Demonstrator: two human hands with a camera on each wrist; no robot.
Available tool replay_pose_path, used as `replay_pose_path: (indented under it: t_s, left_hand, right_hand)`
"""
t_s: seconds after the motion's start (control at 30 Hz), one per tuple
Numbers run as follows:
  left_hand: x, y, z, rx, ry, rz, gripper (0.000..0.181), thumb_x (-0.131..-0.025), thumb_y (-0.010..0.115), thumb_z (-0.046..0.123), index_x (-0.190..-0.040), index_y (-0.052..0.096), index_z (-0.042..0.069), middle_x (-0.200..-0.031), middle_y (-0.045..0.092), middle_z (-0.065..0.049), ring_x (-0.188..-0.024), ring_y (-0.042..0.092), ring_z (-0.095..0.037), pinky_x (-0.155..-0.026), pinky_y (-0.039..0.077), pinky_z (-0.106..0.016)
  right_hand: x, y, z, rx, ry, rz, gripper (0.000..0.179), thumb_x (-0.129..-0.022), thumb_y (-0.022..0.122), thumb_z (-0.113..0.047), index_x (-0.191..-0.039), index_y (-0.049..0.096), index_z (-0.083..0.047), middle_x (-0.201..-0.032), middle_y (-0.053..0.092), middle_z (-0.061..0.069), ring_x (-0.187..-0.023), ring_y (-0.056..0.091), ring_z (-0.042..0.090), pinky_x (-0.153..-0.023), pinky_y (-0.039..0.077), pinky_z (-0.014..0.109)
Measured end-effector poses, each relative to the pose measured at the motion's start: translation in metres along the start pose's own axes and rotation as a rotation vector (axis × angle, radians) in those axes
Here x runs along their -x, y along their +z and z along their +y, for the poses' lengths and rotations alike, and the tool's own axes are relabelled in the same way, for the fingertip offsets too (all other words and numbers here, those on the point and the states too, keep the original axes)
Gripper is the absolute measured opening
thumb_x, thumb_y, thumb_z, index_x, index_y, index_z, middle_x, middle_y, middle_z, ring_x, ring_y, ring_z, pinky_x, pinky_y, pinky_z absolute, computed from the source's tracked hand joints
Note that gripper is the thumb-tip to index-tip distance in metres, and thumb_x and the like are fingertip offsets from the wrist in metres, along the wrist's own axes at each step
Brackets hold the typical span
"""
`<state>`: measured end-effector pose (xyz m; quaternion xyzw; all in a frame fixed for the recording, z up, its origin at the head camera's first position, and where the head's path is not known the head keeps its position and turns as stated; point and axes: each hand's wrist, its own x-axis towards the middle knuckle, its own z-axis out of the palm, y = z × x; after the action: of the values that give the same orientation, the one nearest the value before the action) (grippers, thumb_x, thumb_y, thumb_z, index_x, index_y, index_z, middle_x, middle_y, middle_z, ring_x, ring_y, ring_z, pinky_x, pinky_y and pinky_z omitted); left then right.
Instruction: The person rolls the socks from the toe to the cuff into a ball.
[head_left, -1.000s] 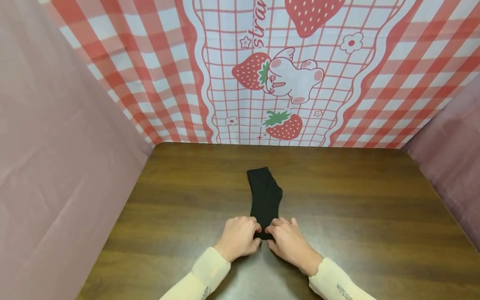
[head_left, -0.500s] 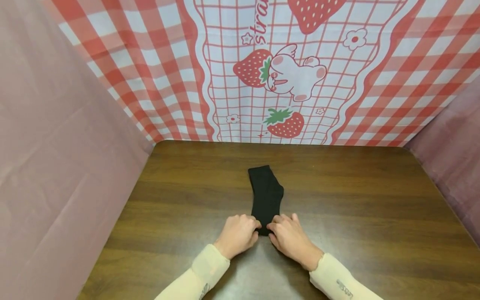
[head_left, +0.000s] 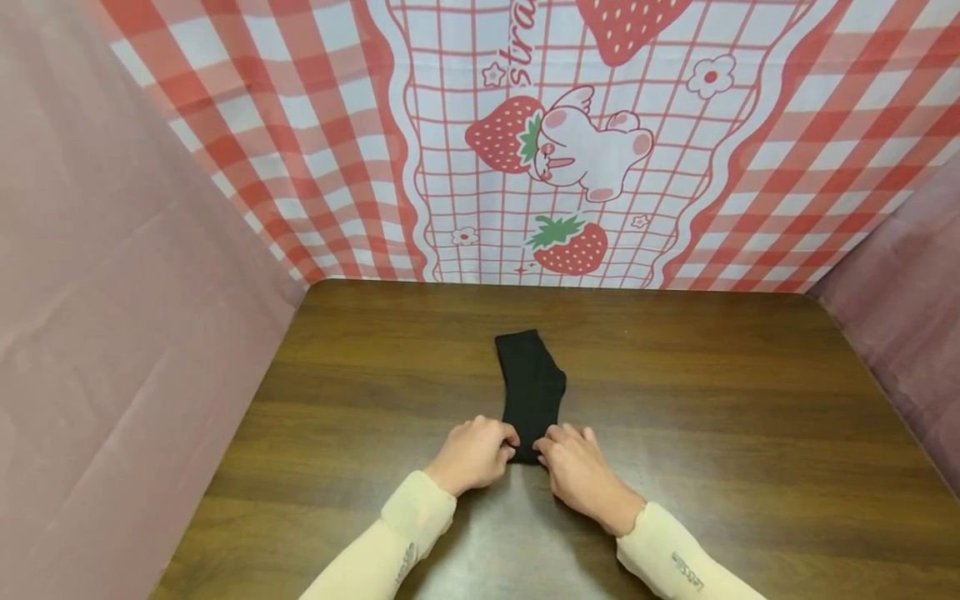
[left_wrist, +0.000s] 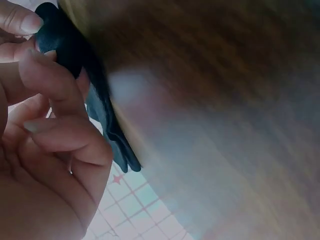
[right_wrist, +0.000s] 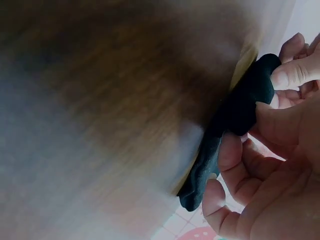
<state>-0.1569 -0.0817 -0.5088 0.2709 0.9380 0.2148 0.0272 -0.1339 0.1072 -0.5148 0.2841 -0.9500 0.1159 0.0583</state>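
Note:
A black sock [head_left: 531, 392] lies flat on the table, its narrower end pointing to the back and a bulge on its right side. At the near end, my left hand [head_left: 474, 454] pinches the left corner while my right hand [head_left: 581, 471] pinches the right corner. The near edge looks turned over into a thick roll, seen as a rounded black sock end [left_wrist: 65, 40] in the left wrist view. Thumb and fingers of the right hand [right_wrist: 280, 180] grip the same thick sock edge [right_wrist: 245, 97] in the right wrist view. Fingertips partly hide the roll.
The brown wooden table [head_left: 375, 358] spreads around the sock. Behind it hangs a red and white strawberry-print cloth [head_left: 442, 167]. Pink cloth [head_left: 150, 333] walls the left side, and another pink cloth [head_left: 900, 283] the right.
The sock's near edge has moved a little away from me and the sock looks shorter. Both hands have crept forward with it, the left hand slightly more.

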Motion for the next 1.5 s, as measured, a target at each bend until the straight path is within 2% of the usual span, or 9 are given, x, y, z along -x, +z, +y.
replay_pose_path:
  t_s: [0.3, 0.4, 0.53, 0.63, 0.83, 1.0, 1.17, 1.3, 1.5]
  left_hand:
    - [-0.004, 0.003, -0.006, 0.184, -0.14, 0.012, 0.007, -0.085, 0.069, 0.01, -0.081, 0.065, 0.015, -0.066, 0.055, 0.011, -0.059, 0.052, -0.007, -0.059, 0.045, -0.03]
    - [-0.005, 0.004, -0.004, 0.145, -0.155, 0.032, 0.01, -0.084, 0.069, 0.011, -0.078, 0.065, 0.017, -0.068, 0.054, 0.011, -0.061, 0.053, -0.009, -0.058, 0.044, -0.032]
    - [-0.007, 0.004, 0.002, 0.035, -0.169, 0.052, 0.012, -0.083, 0.071, 0.012, -0.078, 0.066, 0.021, -0.078, 0.055, 0.008, -0.067, 0.057, -0.015, -0.059, 0.046, -0.035]
    - [-0.008, 0.005, 0.007, -0.03, -0.146, 0.065, 0.012, -0.082, 0.071, 0.008, -0.081, 0.068, 0.021, -0.081, 0.056, 0.007, -0.069, 0.059, -0.017, -0.058, 0.048, -0.035]
    - [-0.006, 0.005, 0.012, -0.127, -0.048, 0.126, 0.019, -0.079, 0.069, 0.003, -0.083, 0.077, 0.019, -0.081, 0.062, 0.007, -0.066, 0.064, -0.018, -0.05, 0.048, -0.032]
    - [-0.002, 0.005, 0.013, -0.177, 0.012, 0.076, 0.015, -0.076, 0.071, 0.014, -0.088, 0.079, 0.018, -0.084, 0.063, 0.005, -0.068, 0.064, -0.016, -0.052, 0.05, -0.032]
    - [0.001, 0.003, 0.011, -0.212, 0.049, 0.038, 0.014, -0.081, 0.079, 0.022, -0.094, 0.079, 0.018, -0.086, 0.063, 0.005, -0.068, 0.065, -0.015, -0.054, 0.051, -0.031]
    - [0.002, 0.003, 0.011, -0.218, 0.058, 0.035, 0.014, -0.082, 0.08, 0.02, -0.095, 0.079, 0.018, -0.087, 0.064, 0.005, -0.071, 0.066, -0.016, -0.056, 0.052, -0.031]
    - [0.001, 0.004, 0.01, -0.218, 0.053, 0.032, 0.014, -0.084, 0.08, 0.022, -0.098, 0.08, 0.019, -0.087, 0.064, 0.005, -0.072, 0.066, -0.017, -0.057, 0.052, -0.031]
  right_hand:
    - [-0.006, 0.001, 0.002, -0.072, 0.043, 0.009, 0.014, -0.085, 0.073, -0.002, -0.095, 0.068, -0.012, -0.084, 0.066, 0.0, -0.078, 0.061, 0.021, -0.066, 0.034, 0.038]
    - [-0.007, -0.001, 0.0, -0.054, 0.058, 0.009, 0.01, -0.086, 0.073, -0.004, -0.092, 0.071, -0.011, -0.08, 0.062, -0.001, -0.076, 0.058, 0.021, -0.064, 0.033, 0.038]
    - [-0.009, -0.001, -0.001, -0.027, 0.084, 0.013, 0.006, -0.087, 0.072, -0.006, -0.091, 0.073, -0.01, -0.077, 0.055, -0.001, -0.073, 0.054, 0.021, -0.062, 0.032, 0.037]
    - [-0.01, -0.001, -0.001, -0.027, 0.093, 0.013, 0.005, -0.087, 0.073, -0.006, -0.09, 0.074, -0.01, -0.078, 0.053, 0.0, -0.074, 0.053, 0.022, -0.061, 0.033, 0.037]
    - [-0.014, -0.003, -0.002, -0.042, 0.097, -0.006, 0.005, -0.087, 0.071, -0.004, -0.089, 0.074, -0.007, -0.079, 0.055, 0.001, -0.074, 0.053, 0.024, -0.06, 0.035, 0.037]
    - [-0.013, -0.005, -0.003, -0.029, 0.11, -0.044, 0.005, -0.088, 0.07, -0.005, -0.089, 0.074, -0.008, -0.078, 0.055, 0.001, -0.073, 0.052, 0.023, -0.06, 0.034, 0.037]
    - [-0.011, -0.005, -0.004, -0.038, 0.109, -0.052, 0.005, -0.088, 0.071, -0.004, -0.091, 0.075, -0.007, -0.08, 0.057, 0.002, -0.074, 0.053, 0.022, -0.06, 0.034, 0.036]
    - [-0.009, -0.005, -0.002, -0.045, 0.074, 0.021, 0.006, -0.084, 0.076, -0.004, -0.088, 0.074, -0.008, -0.08, 0.059, 0.0, -0.076, 0.054, 0.022, -0.062, 0.035, 0.035]
    - [-0.004, -0.005, 0.002, -0.051, -0.059, 0.173, 0.015, -0.076, 0.084, -0.008, -0.086, 0.073, -0.011, -0.084, 0.059, -0.001, -0.077, 0.053, 0.019, -0.063, 0.036, 0.033]
